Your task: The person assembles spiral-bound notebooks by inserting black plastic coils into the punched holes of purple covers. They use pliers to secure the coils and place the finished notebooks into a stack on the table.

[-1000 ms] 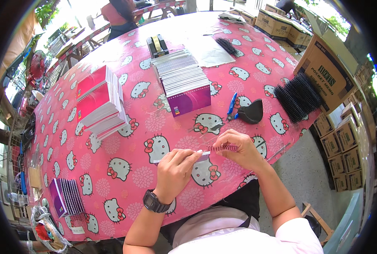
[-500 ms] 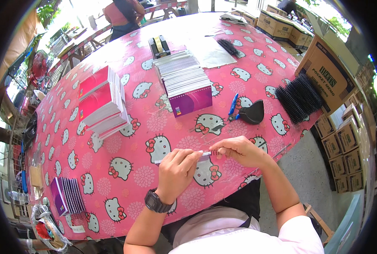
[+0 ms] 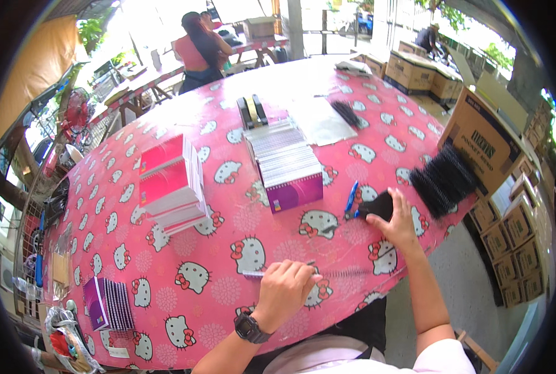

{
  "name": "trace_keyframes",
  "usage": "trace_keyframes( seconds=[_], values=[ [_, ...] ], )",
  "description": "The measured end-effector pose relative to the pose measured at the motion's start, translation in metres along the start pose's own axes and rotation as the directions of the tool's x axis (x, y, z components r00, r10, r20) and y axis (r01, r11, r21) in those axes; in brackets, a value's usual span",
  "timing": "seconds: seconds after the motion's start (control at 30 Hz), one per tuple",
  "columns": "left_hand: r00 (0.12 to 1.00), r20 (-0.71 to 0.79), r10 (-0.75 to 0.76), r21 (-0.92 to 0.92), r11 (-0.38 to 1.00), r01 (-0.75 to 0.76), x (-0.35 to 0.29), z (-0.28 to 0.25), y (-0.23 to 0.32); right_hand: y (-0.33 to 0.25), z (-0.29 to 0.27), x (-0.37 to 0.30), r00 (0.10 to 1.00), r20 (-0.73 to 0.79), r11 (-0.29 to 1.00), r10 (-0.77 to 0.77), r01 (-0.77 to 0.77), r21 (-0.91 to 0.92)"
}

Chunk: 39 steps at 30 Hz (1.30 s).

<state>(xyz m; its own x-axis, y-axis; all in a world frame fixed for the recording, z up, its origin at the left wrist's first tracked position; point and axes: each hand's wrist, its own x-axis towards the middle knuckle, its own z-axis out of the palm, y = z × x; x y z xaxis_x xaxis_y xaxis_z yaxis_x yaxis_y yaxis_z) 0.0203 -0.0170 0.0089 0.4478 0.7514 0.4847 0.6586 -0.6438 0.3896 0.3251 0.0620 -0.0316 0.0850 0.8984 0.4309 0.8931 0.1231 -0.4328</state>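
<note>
My left hand (image 3: 285, 288), with a black watch on its wrist, is closed over a thin notebook (image 3: 253, 273) near the table's front edge. Most of the notebook is hidden under the fingers. A thin dark spiral coil (image 3: 346, 273) stretches out to its right along the tabletop. My right hand (image 3: 397, 219) has its thumb and fingers spread around a broad black piece (image 3: 376, 204). Against that piece lies a small blue-handled hand tool (image 3: 352, 198); whether the two are joined I cannot tell.
A row of purple-covered spiral notebooks (image 3: 295, 194) stands mid-table, behind it a tape dispenser (image 3: 251, 111). Red-covered pads (image 3: 165, 181) are stacked to the left, more notebooks (image 3: 106, 304) at front left. Black coils (image 3: 443, 181) lie beside a cardboard box (image 3: 480, 140). A person (image 3: 200, 50) stands beyond.
My right hand has left the coil at the notebook's end and moved forward to the black piece. My left hand stays on the notebook. The view has shifted, so the table appears lower.
</note>
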Motion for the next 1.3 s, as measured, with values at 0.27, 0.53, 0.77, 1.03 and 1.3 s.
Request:
trace_keyframes(
  seconds=[0.27, 0.53, 0.77, 1.03, 1.3],
  values=[
    [0.992, 0.120, -0.047, 0.049, 0.998, 0.042, -0.007, 0.001, -0.003, -0.003, 0.012, 0.009, 0.994, 0.088, 0.998, 0.059, -0.061, 0.015],
    [0.997, 0.025, -0.072, 0.085, 0.994, 0.070, -0.008, -0.019, -0.021, -0.078, -0.012, -0.005, 0.669, 0.510, 0.574, -0.540, -0.150, 0.805],
    [0.999, -0.017, -0.052, 0.073, 0.996, 0.053, -0.010, -0.017, -0.022, -0.088, 0.009, -0.010, 0.726, 0.566, 0.767, -0.391, -0.083, 0.637],
    [0.992, -0.073, -0.106, -0.014, 0.994, 0.106, -0.006, -0.015, -0.023, -0.105, 0.000, 0.005, 0.717, 0.509, 0.786, -0.476, 0.087, 0.612],
    [0.981, -0.056, -0.185, -0.069, 0.981, 0.182, -0.014, -0.012, -0.022, -0.107, -0.002, 0.007, 0.657, 0.471, 0.513, -0.589, -0.146, 0.846]
  ],
)
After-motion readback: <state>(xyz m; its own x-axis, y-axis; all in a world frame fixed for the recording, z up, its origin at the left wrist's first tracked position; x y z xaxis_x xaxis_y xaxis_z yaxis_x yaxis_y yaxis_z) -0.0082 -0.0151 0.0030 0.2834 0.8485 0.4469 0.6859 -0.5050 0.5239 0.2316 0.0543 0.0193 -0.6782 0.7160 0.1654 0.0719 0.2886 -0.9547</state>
